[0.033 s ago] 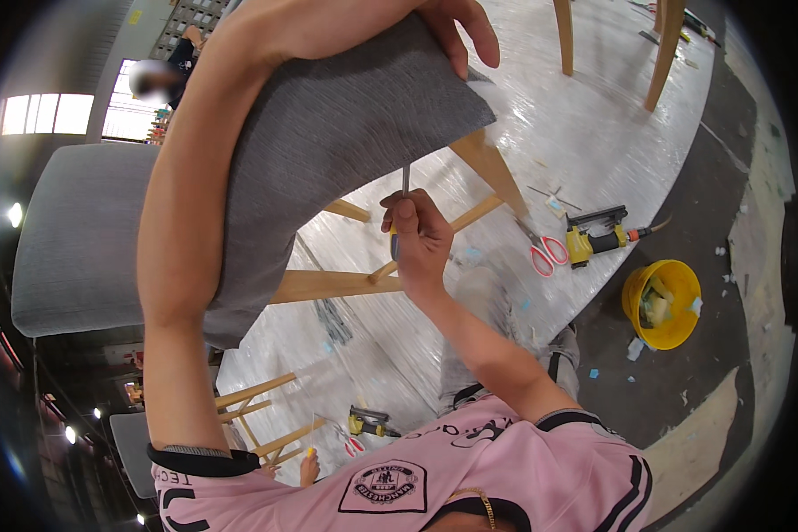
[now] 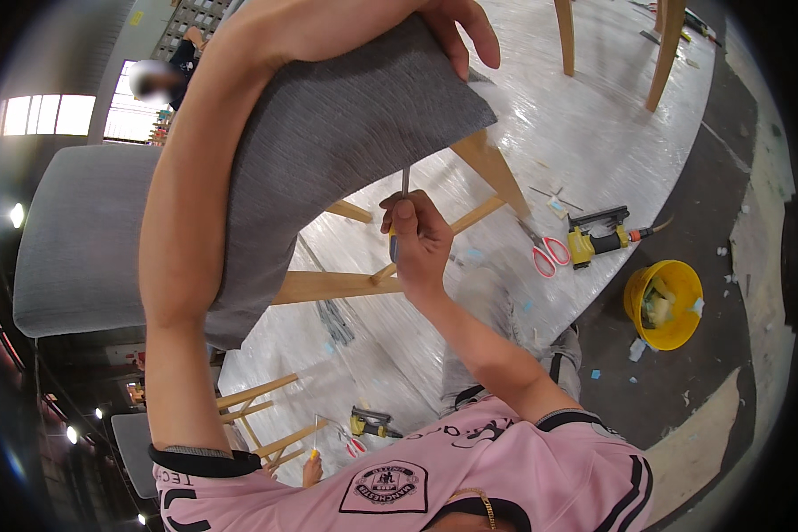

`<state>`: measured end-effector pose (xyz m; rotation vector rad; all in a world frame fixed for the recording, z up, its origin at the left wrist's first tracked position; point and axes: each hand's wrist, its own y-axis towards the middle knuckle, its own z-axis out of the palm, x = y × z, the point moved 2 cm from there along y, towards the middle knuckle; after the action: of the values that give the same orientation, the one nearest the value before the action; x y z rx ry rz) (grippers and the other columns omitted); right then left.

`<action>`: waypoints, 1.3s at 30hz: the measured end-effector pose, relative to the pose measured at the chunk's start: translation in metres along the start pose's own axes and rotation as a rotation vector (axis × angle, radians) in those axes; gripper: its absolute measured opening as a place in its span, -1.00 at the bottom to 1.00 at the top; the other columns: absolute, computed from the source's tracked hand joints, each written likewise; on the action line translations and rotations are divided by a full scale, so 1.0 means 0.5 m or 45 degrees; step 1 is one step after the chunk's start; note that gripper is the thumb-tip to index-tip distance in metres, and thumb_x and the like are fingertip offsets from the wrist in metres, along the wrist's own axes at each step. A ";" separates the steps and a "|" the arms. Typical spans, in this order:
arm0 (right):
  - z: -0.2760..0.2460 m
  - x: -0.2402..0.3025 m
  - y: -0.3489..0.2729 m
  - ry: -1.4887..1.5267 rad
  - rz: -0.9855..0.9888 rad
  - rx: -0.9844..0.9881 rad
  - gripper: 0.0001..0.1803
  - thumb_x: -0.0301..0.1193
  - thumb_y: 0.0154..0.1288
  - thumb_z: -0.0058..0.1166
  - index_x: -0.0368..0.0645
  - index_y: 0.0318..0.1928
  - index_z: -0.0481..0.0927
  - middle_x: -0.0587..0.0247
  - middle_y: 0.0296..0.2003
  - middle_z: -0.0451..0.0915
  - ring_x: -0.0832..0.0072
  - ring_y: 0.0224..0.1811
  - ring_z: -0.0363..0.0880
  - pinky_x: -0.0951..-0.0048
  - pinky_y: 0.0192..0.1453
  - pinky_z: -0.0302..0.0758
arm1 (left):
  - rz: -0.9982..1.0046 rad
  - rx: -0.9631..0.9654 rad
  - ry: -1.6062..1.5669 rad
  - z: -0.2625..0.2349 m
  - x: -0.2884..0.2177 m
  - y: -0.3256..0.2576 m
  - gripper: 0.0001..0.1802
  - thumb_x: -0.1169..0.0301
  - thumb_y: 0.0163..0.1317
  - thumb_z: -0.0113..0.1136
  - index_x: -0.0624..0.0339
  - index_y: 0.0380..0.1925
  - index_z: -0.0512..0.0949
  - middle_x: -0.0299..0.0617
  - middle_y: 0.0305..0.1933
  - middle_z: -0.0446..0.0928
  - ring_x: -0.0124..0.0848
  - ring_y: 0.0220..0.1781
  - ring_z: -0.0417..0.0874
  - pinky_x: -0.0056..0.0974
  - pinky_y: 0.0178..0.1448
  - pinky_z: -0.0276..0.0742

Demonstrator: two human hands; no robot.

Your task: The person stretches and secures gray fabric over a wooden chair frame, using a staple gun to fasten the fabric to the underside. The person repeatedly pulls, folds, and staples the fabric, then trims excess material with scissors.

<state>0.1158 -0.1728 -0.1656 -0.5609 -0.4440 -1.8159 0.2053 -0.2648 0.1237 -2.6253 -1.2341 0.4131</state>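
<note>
A chair with dark grey upholstery and wooden legs is tipped in front of me. My left arm wraps over its padded part. At the top of the view, my left hand rests over the fabric edge with its visible fingers apart; the rest of it is cut off. Below that edge, my right hand is closed around a screwdriver-like tool with a thin metal shaft and a yellow and dark handle. Its shaft points up to the lower fabric edge, where the tip is hidden.
Red-handled scissors and a yellow-black staple gun lie on the plastic-covered table to the right. A yellow bucket with scraps stands beyond. Another grey chair part is at left. Another person is far back.
</note>
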 end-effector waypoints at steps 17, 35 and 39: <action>0.018 0.077 -0.028 0.057 0.136 0.015 -0.59 -0.13 0.60 0.12 -0.27 -0.21 0.66 0.37 -0.37 0.57 0.67 -0.37 0.46 0.54 -0.25 0.40 | -0.013 -0.034 -0.046 0.015 0.012 0.009 0.26 -0.55 0.36 -0.81 0.20 -0.04 0.79 -0.01 -0.11 0.78 -0.34 0.01 0.77 -0.23 0.34 0.39; 0.024 0.031 -0.023 0.109 0.084 0.104 -0.63 -0.17 0.60 0.08 -0.28 -0.17 0.60 0.27 -0.27 0.59 0.56 -0.29 0.50 0.47 -0.19 0.48 | -0.054 -0.042 -0.044 0.010 -0.001 0.010 0.29 -0.53 0.37 -0.84 0.30 -0.02 0.77 0.04 -0.15 0.78 -0.26 0.02 0.76 -0.19 0.43 0.34; 0.041 0.038 -0.020 0.199 0.190 0.092 -0.55 -0.11 0.62 0.06 -0.30 -0.25 0.60 0.35 -0.36 0.54 0.62 -0.33 0.47 0.51 -0.21 0.41 | -0.030 -0.093 -0.059 0.017 0.011 0.017 0.29 -0.53 0.38 -0.83 0.33 -0.03 0.76 0.05 -0.14 0.78 -0.24 0.06 0.74 -0.18 0.46 0.30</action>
<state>0.1046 -0.1727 -0.1381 -0.3888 -0.3511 -1.6793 0.2118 -0.2655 0.1122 -2.6733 -1.3172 0.4357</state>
